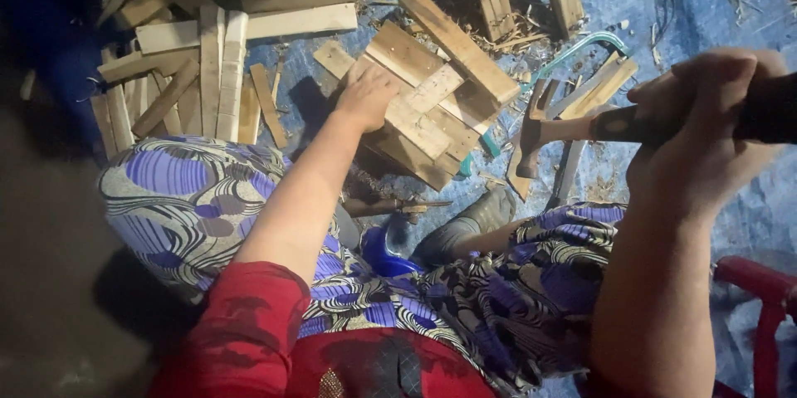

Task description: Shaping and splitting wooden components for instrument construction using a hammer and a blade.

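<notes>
My left hand (365, 97) rests flat on a wooden frame of nailed slats (432, 112) lying on the blue tarp, fingers spread on its left end. My right hand (706, 128) is raised close to the camera, shut around the dark handle of a claw hammer (540, 128). The hammer's head hangs just right of the frame, above the tarp. A long plank (457, 43) lies across the frame's far side.
Loose slats and planks (195, 74) are piled at the left and back. A teal-framed hacksaw (573, 53) lies behind the hammer. Wood shavings litter the blue tarp (706, 8). A red chair frame (760, 298) stands at the right. My patterned skirt covers my knees.
</notes>
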